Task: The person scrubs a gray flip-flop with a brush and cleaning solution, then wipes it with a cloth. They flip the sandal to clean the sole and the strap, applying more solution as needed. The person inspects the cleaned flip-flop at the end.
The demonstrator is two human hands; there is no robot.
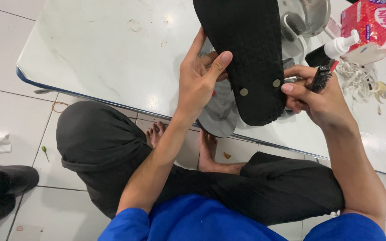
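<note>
Gripping the black sandal (253,58) sole-up, the left hand (199,78) clamps its edge; the right hand (318,100) pinches what looks like a small brush (321,78).

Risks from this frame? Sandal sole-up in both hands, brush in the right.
1. The black sandal is pinched at its edges only, left hand and right hand; scrubbing force might twist it loose.
2. The right hand also holds the small brush, so its grip on the sandal looks weak.
3. The spray bottle and tissue box stand close behind; a slipped stroke could knock them over.
</note>
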